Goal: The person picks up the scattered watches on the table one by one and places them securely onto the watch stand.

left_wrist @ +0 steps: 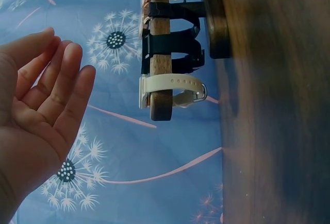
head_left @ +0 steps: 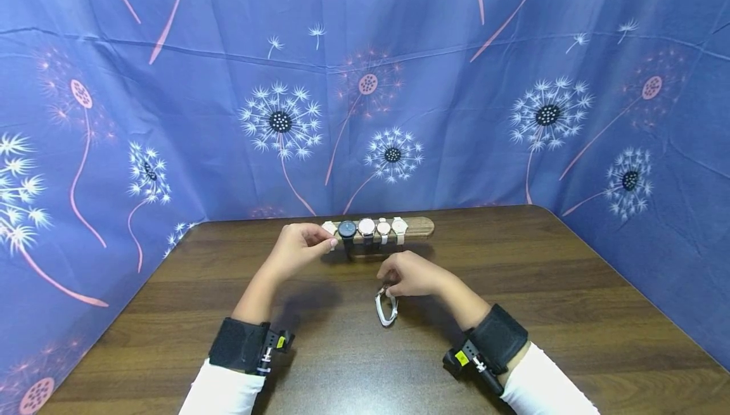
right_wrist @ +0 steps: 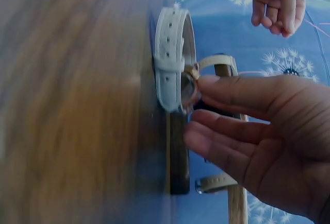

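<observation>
My right hand (head_left: 414, 274) pinches a wristwatch by its case; its white strap (head_left: 386, 311) hangs down as a buckled loop. Up close in the right wrist view, the white watch (right_wrist: 170, 59) shows a gold-toned case at the thumb tip. My left hand (head_left: 299, 249) is beside the left end of a wooden watch stand (head_left: 422, 225). In the left wrist view the left hand (left_wrist: 49, 87) holds nothing, its fingers loosely bent and apart from the cream-strapped watch (left_wrist: 172, 83) on the stand's end. A black watch (head_left: 346, 229) sits beside that one.
Along the stand's bar are also a dark-strapped watch with a white dial (head_left: 367, 227), a small white-strapped watch (head_left: 384, 229) and a cream watch (head_left: 400, 227). The stand rests near the back edge of a brown wooden table (head_left: 353, 370). Behind it hangs a blue dandelion-print cloth (head_left: 456, 85).
</observation>
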### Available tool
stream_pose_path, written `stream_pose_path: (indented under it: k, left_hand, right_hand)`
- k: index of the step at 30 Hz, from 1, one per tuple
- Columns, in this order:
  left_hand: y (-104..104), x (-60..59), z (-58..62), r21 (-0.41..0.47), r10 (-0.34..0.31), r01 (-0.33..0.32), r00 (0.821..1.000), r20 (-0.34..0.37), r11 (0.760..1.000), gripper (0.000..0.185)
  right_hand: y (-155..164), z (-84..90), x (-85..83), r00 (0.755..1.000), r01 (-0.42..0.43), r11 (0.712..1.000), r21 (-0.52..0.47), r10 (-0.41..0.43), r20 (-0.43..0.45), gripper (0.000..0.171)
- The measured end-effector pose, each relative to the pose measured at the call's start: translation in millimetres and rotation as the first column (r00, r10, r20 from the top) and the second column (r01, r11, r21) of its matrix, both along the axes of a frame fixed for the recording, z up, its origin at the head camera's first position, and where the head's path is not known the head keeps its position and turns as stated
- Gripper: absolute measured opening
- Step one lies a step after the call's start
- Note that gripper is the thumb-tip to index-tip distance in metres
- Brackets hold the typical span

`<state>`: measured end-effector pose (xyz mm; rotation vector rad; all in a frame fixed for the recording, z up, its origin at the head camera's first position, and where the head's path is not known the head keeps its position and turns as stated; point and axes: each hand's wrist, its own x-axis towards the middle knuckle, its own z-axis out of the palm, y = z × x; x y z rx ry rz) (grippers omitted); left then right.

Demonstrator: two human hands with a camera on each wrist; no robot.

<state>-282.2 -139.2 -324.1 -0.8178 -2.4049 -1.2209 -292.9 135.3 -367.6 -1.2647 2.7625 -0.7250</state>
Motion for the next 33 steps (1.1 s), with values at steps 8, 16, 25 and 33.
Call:
stream_pose_path:
  k: [8, 16, 25, 33]
  left_hand:
    - [3.7, -1.8, -3.9, -0.006, -0.029, 0.029, 1.0, 0.013, 1.0, 0.005]
    - [4.1, -3.6, -4.4, 0.0, -0.024, 0.024, 1.0, 0.013, 1.0, 0.005]
    - [6.9, -2.0, -5.4, 0.03, -0.071, 0.07, 0.997, 0.017, 0.997, 0.005]
    - [23.2, 4.6, -5.8, 0.226, -0.376, 0.328, 0.899, 0.224, 0.917, 0.046]
  right_hand:
    - [-8.6, -9.4, -8.7, 0.996, -0.036, 0.998, -0.045, 0.039, 0.083, 0.015]
    - [-9.4, -10.4, -8.6, 0.996, -0.034, 0.996, -0.08, 0.041, 0.076, 0.016]
    - [-10.5, 3.5, -1.5, 0.998, -0.059, 0.972, -0.226, 0.056, -0.018, 0.014]
    - [-10.6, 26.4, 14.0, 0.959, -0.198, 0.886, -0.419, 0.086, -0.271, 0.017]
